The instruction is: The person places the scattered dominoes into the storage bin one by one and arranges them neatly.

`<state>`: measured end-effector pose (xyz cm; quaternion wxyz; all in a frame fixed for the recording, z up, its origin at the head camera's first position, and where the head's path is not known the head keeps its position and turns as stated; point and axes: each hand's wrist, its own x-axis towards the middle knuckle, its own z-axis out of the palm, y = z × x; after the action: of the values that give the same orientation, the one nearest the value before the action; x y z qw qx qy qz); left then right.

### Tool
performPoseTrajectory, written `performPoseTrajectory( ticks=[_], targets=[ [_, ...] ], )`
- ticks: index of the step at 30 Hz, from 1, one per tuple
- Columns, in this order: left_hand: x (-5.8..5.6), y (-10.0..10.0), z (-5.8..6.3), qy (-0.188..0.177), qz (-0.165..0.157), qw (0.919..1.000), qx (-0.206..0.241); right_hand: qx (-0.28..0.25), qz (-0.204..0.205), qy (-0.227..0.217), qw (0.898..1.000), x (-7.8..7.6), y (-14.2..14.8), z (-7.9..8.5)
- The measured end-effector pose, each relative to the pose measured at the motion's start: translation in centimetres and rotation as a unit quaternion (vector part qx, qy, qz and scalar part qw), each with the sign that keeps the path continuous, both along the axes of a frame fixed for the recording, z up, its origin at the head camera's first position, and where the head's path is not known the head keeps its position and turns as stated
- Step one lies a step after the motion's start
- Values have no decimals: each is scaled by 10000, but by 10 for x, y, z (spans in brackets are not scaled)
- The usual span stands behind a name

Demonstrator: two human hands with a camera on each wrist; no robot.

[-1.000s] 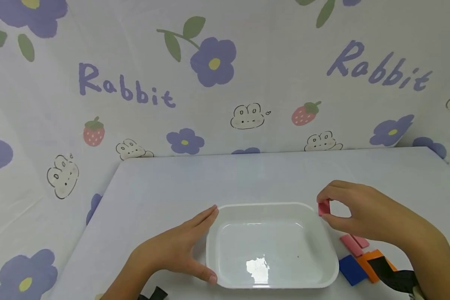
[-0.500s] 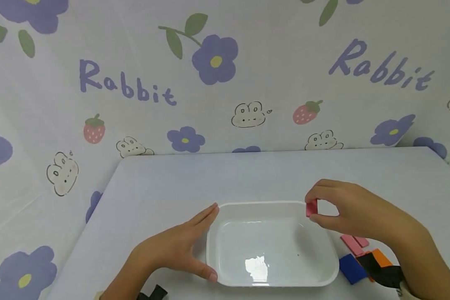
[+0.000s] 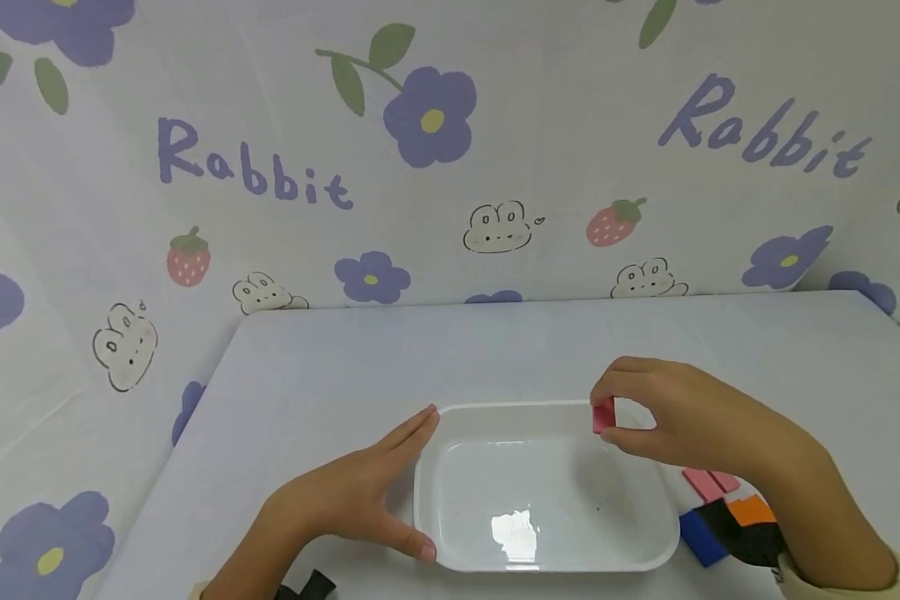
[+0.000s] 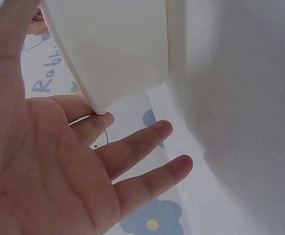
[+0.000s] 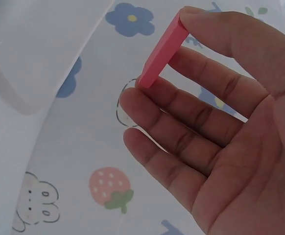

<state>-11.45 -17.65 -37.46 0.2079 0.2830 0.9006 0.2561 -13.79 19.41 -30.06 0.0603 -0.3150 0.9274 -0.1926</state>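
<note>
My right hand pinches a pink block between thumb and fingertips, over the far right part of a white tray. Seen from the right wrist, the pink block is a thin flat piece held at its two ends. At the tray's left side, my left hand rests with spread, fairly straight fingers, the thumb at the near corner and the fingertips at the far corner. In the left wrist view, fingertips touch the rim of the white tray while two other fingers extend past it.
Right of the tray lie two pink blocks, a blue block and an orange block, partly hidden by a black wrist strap. A patterned cloth hangs behind the white table.
My right hand has moved left with the pink block, from beside the tray's right rim to over the tray. The left hand has stayed at the tray's left side.
</note>
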Motion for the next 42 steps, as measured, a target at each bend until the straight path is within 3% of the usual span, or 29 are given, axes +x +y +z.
performPoseTrajectory(
  ticks=[25, 36, 42],
  targets=[
    [0, -1, 0, -45, -14, 10000, 63, 41, 738, 277, 9969, -7, -28, -9],
    [-1, -1, 0, -32, -33, 9999, 91, 104, 905, -11, 9958, -12, -38, -15],
    [-2, -2, -2, -39, -34, 10000, 79, 118, 996, 83, 9949, -12, -42, -18]
  ],
)
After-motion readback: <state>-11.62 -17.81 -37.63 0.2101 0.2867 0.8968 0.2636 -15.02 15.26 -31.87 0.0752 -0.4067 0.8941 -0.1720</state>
